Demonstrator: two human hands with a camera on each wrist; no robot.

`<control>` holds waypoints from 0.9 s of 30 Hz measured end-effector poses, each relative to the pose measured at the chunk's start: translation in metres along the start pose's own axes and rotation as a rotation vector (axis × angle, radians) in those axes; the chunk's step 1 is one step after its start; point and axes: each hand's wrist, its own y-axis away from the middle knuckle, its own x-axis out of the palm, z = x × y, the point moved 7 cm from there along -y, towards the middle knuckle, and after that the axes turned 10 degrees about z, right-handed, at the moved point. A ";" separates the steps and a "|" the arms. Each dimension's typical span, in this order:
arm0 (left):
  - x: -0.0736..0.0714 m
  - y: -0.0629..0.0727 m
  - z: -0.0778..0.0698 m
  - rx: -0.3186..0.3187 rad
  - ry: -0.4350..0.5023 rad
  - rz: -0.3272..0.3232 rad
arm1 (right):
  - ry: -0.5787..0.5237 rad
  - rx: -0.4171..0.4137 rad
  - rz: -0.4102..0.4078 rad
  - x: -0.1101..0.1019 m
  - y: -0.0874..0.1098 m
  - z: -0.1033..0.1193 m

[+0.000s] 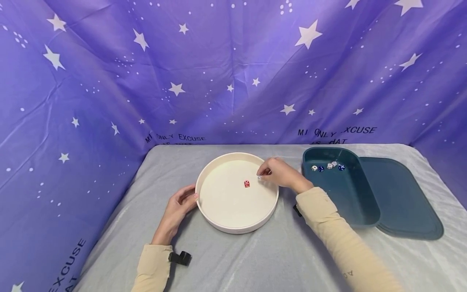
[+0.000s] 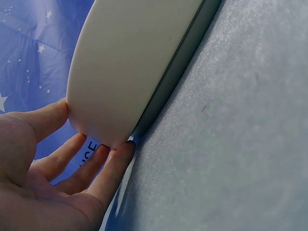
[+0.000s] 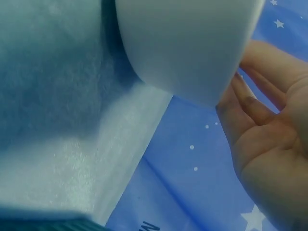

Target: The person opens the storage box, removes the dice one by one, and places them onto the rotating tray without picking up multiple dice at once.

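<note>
A round cream tray (image 1: pixel 233 227) with a raised rim lies on the cloth-covered table. My left hand (image 1: pixel 178 209) is at its left side; in the left wrist view the thumb (image 2: pixel 53 118) touches the rim and the extended fingers rest against the outer wall. My right hand (image 1: pixel 279 172) reaches over the tray's right rim and pinches a white die (image 1: pixel 260 177) between thumb and fingertips, low over the tray floor. Just left of it, a red die (image 1: pixel 247 184) with white pips lies in the tray. In the right wrist view the tray wall hides the fingertips and the die.
Right of the tray stands a deep dark teal box (image 1: pixel 350 202) with several white and blue dice (image 1: pixel 341 167) near its far end. A flat teal lid (image 1: pixel 405 194) lies beside it, partly behind the box. A purple star-patterned curtain (image 1: pixel 233 81) rises at the back.
</note>
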 end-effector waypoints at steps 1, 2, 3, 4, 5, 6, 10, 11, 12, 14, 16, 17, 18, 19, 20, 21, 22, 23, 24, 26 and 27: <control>0.000 0.000 0.000 -0.001 0.003 -0.002 | -0.002 -0.003 0.002 0.001 -0.001 0.000; 0.000 0.000 0.000 -0.002 0.003 -0.002 | -0.006 -0.007 0.004 0.002 -0.001 0.001; 0.000 0.000 0.000 -0.003 0.002 -0.003 | -0.010 -0.010 0.005 0.003 -0.002 0.001; 0.000 0.000 0.000 -0.003 -0.001 -0.003 | -0.012 -0.015 0.006 0.005 -0.003 0.002; 0.000 0.000 0.000 -0.004 -0.003 -0.005 | -0.012 -0.020 0.008 0.006 -0.004 0.002; 0.000 0.000 0.000 -0.005 -0.004 -0.005 | -0.011 -0.025 0.010 0.007 -0.005 0.002; -0.001 -0.001 0.000 -0.005 -0.014 -0.004 | -0.001 -0.033 0.023 0.013 -0.009 0.002; -0.001 -0.001 0.000 -0.005 -0.014 -0.004 | 0.003 -0.032 0.026 0.014 -0.009 0.002; -0.001 -0.001 0.000 -0.005 -0.015 -0.004 | 0.004 -0.031 0.028 0.015 -0.010 0.002; -0.001 -0.001 0.000 -0.005 -0.015 -0.004 | 0.008 -0.029 0.032 0.016 -0.011 0.003; -0.001 0.000 0.000 -0.004 -0.011 -0.004 | 0.008 -0.027 0.032 0.016 -0.012 0.004; -0.001 0.000 0.000 -0.003 -0.009 -0.005 | 0.009 -0.029 0.032 0.016 -0.012 0.004; -0.001 0.000 0.000 -0.002 -0.008 -0.006 | 0.010 -0.031 0.032 0.016 -0.012 0.005; -0.001 0.000 0.000 -0.001 -0.007 -0.006 | 0.012 -0.034 0.032 0.016 -0.012 0.005; -0.001 -0.001 0.000 0.000 -0.008 -0.004 | 0.013 -0.037 0.032 0.016 -0.011 0.005; -0.001 -0.001 0.000 0.001 -0.009 -0.003 | 0.012 -0.039 0.033 0.015 -0.011 0.005; 0.000 -0.001 0.000 0.002 -0.010 -0.001 | 0.011 -0.043 0.034 0.015 -0.011 0.006; 0.000 -0.001 0.000 0.003 -0.009 0.000 | 0.011 -0.048 0.034 0.014 -0.010 0.006; 0.000 -0.001 0.000 0.004 -0.008 0.001 | 0.014 -0.055 0.033 0.013 -0.010 0.007; 0.000 0.000 0.000 0.006 -0.007 0.004 | 0.018 -0.065 0.029 0.010 -0.009 0.008; 0.000 0.000 0.000 0.006 -0.004 0.002 | 0.017 -0.065 0.028 0.008 -0.008 0.009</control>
